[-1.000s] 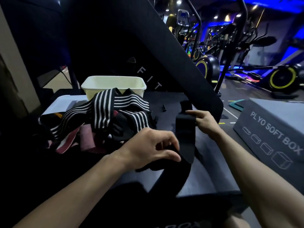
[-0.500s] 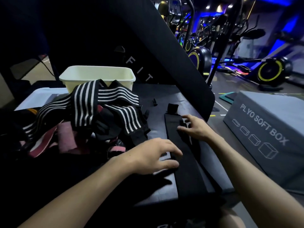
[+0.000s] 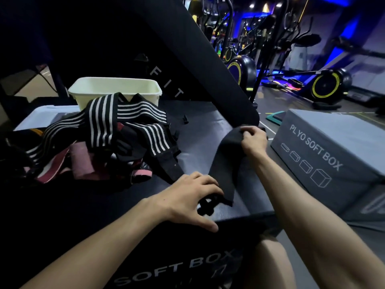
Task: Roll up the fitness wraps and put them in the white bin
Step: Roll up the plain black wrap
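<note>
Dim gym, soft box (image 3: pixel 198 130) top: right hand (image 3: pixel 253 140) pinched the black wrap (image 3: pixel 223 163), left hand (image 3: pixel 187 197) pressed its near end, fingers spread.

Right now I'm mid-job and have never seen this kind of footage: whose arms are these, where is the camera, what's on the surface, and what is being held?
There is no machine here. These are a person's two bare arms, seen from a single wide-angle camera worn on their head, looking forward and down, in a gym.

The right hand grips the far end of a plain black wrap and lifts it off the surface. The left hand rests, fingers spread, on the wrap's near end, pressing it onto the dark soft box used as a table.

Further left lies a tangled pile of wraps, black with white stripes, plus some pink or red ones. Behind the pile stands the white bin; its inside is not visible from here. A grey plyo box sits to the right.
</note>
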A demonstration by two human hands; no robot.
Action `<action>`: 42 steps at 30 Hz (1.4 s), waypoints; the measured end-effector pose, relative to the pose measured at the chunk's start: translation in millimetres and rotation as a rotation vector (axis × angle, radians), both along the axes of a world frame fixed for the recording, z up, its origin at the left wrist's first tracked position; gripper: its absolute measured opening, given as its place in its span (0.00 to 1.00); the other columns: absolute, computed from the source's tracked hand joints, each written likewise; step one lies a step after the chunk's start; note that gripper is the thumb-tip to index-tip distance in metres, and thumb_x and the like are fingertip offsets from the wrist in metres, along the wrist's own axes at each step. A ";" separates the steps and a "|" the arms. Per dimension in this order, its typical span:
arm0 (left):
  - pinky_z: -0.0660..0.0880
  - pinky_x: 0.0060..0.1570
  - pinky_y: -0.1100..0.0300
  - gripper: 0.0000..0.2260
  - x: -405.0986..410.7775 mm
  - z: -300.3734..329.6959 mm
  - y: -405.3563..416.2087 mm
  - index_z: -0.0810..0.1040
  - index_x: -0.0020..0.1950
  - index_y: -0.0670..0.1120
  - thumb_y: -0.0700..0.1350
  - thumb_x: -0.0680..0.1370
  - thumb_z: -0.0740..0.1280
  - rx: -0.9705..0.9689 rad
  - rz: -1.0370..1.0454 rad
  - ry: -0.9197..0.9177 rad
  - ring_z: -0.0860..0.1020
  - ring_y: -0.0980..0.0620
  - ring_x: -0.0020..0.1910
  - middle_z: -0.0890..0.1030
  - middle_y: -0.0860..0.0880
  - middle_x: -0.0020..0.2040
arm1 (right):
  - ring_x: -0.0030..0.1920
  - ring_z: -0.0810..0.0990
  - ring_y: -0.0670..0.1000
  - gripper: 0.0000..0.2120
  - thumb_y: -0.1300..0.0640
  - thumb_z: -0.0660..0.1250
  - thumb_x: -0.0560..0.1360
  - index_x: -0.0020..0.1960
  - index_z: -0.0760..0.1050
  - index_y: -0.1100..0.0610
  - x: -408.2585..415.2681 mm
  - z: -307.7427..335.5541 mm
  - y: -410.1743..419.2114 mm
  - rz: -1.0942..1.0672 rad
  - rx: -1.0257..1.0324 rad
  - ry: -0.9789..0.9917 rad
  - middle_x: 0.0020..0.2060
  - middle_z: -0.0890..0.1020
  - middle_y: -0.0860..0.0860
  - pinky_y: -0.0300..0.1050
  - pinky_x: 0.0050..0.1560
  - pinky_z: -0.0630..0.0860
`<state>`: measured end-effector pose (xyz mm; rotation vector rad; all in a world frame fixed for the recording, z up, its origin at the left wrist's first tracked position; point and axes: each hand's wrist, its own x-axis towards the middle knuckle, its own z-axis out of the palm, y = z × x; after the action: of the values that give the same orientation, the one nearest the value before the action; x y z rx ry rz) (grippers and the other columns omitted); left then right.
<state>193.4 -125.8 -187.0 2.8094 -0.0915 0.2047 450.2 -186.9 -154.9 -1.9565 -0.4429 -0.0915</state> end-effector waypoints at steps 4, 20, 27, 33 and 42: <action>0.67 0.66 0.57 0.24 0.6 1.6 3.8 0.74 0.70 0.62 0.67 0.76 0.68 0.031 0.053 -0.007 0.69 0.58 0.65 0.72 0.62 0.67 | 0.47 0.83 0.59 0.12 0.64 0.63 0.76 0.54 0.83 0.59 7.1 -7.0 -31.8 0.111 -0.341 0.114 0.51 0.85 0.60 0.53 0.51 0.81; 0.74 0.57 0.54 0.11 8.9 34.6 28.6 0.81 0.61 0.58 0.52 0.79 0.70 0.194 0.096 0.163 0.76 0.54 0.57 0.78 0.57 0.58 | 0.45 0.78 0.46 0.19 0.47 0.80 0.70 0.59 0.80 0.43 -25.6 6.6 -16.3 0.965 -0.910 -0.311 0.48 0.76 0.47 0.46 0.50 0.76; 0.73 0.53 0.52 0.05 17.7 31.7 44.0 0.81 0.55 0.54 0.47 0.80 0.69 0.288 0.250 -0.188 0.79 0.47 0.53 0.80 0.52 0.52 | 0.39 0.77 0.47 0.11 0.57 0.73 0.73 0.38 0.76 0.43 -28.0 12.6 -3.4 0.996 -1.105 -0.352 0.36 0.78 0.43 0.45 0.44 0.77; 0.76 0.40 0.50 0.09 18.0 39.1 70.4 0.81 0.40 0.52 0.38 0.73 0.74 0.137 0.403 -0.555 0.76 0.49 0.43 0.79 0.54 0.44 | 0.31 0.74 0.44 0.09 0.53 0.71 0.80 0.51 0.79 0.59 -32.2 39.2 3.8 1.083 -0.744 0.107 0.37 0.79 0.49 0.37 0.30 0.71; 0.74 0.42 0.61 0.10 36.8 48.9 97.3 0.81 0.43 0.53 0.37 0.77 0.71 -0.233 0.565 -0.732 0.74 0.59 0.37 0.74 0.55 0.40 | 0.19 0.66 0.42 0.10 0.62 0.65 0.82 0.43 0.74 0.53 -14.1 37.2 18.8 0.794 -0.305 0.637 0.32 0.73 0.48 0.31 0.18 0.60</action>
<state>230.2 -28.5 -138.1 2.3188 0.5252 1.2646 436.1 -168.1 -117.7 -1.8299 -0.7891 1.1226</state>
